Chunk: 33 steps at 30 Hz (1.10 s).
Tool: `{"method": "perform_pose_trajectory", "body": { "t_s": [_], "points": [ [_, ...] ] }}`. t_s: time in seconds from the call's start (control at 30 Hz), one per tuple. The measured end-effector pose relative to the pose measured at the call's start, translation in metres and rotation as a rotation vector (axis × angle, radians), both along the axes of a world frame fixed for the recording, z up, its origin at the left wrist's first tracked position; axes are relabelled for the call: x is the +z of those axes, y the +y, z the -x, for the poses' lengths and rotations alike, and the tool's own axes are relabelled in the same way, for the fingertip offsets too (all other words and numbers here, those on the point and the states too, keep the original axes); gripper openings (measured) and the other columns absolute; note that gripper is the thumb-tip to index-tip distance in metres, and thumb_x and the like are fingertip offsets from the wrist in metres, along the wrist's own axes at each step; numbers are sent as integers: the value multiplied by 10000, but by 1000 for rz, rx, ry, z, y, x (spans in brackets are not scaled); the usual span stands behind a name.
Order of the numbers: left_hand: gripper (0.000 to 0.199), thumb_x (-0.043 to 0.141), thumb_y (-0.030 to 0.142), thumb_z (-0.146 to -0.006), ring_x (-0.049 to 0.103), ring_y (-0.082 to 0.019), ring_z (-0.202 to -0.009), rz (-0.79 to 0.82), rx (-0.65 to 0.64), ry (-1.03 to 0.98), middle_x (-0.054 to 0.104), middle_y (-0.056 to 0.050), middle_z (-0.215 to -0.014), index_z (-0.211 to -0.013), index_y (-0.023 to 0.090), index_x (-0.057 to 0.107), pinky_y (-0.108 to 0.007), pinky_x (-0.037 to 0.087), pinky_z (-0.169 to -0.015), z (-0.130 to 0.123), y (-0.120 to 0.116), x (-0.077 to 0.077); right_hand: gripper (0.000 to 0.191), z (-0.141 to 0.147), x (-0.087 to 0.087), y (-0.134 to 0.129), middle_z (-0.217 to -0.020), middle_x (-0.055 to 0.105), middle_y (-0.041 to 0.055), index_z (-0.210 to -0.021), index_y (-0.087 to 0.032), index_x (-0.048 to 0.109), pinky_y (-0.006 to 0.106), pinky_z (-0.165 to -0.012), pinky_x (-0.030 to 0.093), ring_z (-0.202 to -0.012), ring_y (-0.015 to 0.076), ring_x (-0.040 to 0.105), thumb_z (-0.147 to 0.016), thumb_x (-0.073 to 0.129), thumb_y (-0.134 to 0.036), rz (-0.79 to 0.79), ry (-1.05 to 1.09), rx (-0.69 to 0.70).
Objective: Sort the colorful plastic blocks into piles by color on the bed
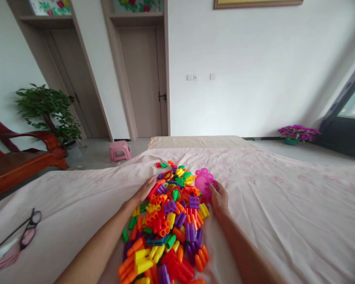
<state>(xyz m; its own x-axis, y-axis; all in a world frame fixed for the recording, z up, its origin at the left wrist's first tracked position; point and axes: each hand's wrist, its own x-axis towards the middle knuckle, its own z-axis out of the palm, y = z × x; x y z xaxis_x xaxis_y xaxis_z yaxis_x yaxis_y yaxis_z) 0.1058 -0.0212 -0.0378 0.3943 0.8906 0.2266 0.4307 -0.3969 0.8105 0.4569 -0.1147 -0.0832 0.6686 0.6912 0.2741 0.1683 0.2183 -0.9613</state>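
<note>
A long heap of colourful plastic pieces (171, 221), in orange, yellow, green, purple and red, lies on the pale flowered cloth between my arms. My left hand (148, 188) rests against the heap's upper left edge, beside red and orange pieces; its fingertips are partly hidden there. On the heap's right side, my right hand (219, 197) grips the edge of a pink paw-shaped piece (203, 184), thumb towards its face. The paw piece leans beside yellow and orange pieces. Red and blue frame-like pieces show among the heap.
Glasses (32, 227) and a pink-and-white item (6, 254) lie on the cloth at the left. Beyond the cloth are a pink stool (120, 151), a wooden chair (26, 152), a green plant (49, 112) and purple flowers (298, 133).
</note>
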Motion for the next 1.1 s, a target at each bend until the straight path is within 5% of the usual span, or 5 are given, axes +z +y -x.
{"method": "perform_pose_trajectory", "body": {
  "t_s": [0.2, 0.37, 0.57, 0.77, 1.1],
  "points": [
    [894, 490, 778, -892, 248, -334, -1639, 13, 110, 152, 351, -88, -1745, -1624, 265, 451, -536, 163, -1346, 89, -93, -23, 523, 2, -3, -2, -947, 779, 91, -1064, -152, 749, 368, -749, 557, -844, 258, 708, -740, 699, -560, -13, 61, -26],
    [1021, 603, 847, -715, 404, -378, -1565, -192, 146, 312, 371, 83, -1723, -1630, 612, 215, -589, 371, -1267, 174, -202, -83, 474, 4, -5, -2, -977, 774, 91, -1071, -157, 735, 372, -798, 543, -882, 250, 694, -774, 646, -516, -3, 10, -26],
    [1442, 847, 753, -495, 397, -494, -1538, -307, 133, 319, 251, -63, -1775, -1696, 475, 98, -680, 485, -1155, 116, -290, -85, 487, 1, -12, 1, -1015, 763, 99, -1111, -154, 730, 373, -821, 528, -925, 256, 675, -798, 629, -512, -2, -25, -17],
    [1190, 847, 592, -690, 273, -481, -1601, -479, 204, 416, 113, -68, -1810, -1692, 453, 220, -682, 472, -1163, 33, -278, -51, 523, -1, -17, 2, -1032, 760, 104, -1127, -139, 732, 366, -825, 520, -939, 254, 660, -800, 622, -532, -15, -22, -23],
    [873, 798, 531, -797, 217, -434, -1627, -519, 128, 391, 245, -111, -1770, -1586, 367, 462, -634, 286, -1282, -24, -168, -5, 534, 7, -4, -7, -988, 773, 93, -1124, -148, 733, 344, -763, 527, -862, 243, 679, -818, 585, -560, 42, -58, -23]
  ]
}}
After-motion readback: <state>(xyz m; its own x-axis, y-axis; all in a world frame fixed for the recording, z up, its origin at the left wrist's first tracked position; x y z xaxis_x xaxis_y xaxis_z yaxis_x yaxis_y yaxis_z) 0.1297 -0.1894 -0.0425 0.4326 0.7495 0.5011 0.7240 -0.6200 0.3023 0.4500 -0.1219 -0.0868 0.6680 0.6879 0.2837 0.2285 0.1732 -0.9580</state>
